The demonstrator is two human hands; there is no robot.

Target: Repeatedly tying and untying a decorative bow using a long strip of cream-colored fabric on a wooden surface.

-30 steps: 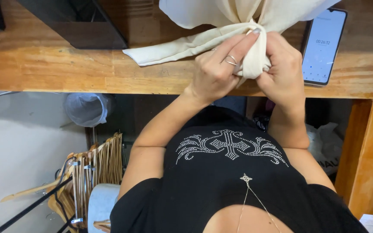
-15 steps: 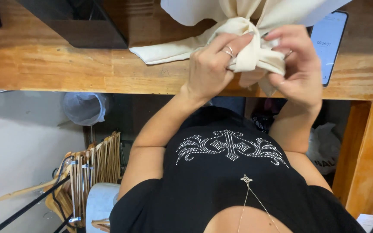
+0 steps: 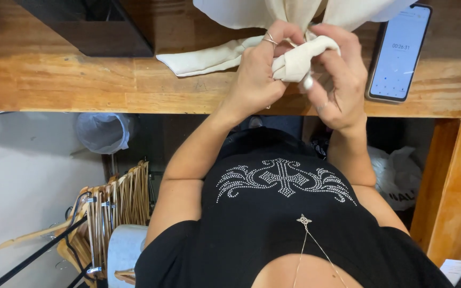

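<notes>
Cream cloth (image 3: 214, 56) — soft, light, likely slippery — best gripped at its knot (image 3: 300, 61), where left hand (image 3: 254, 80) and right hand (image 3: 340, 88) pinch it.

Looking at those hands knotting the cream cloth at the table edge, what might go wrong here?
The phone lies close beside the right hand; a sideways tug on the cream cloth could perhaps nudge it toward the table edge. The loose cloth tail by the left hand lies free and might slip out of the knot.
</notes>
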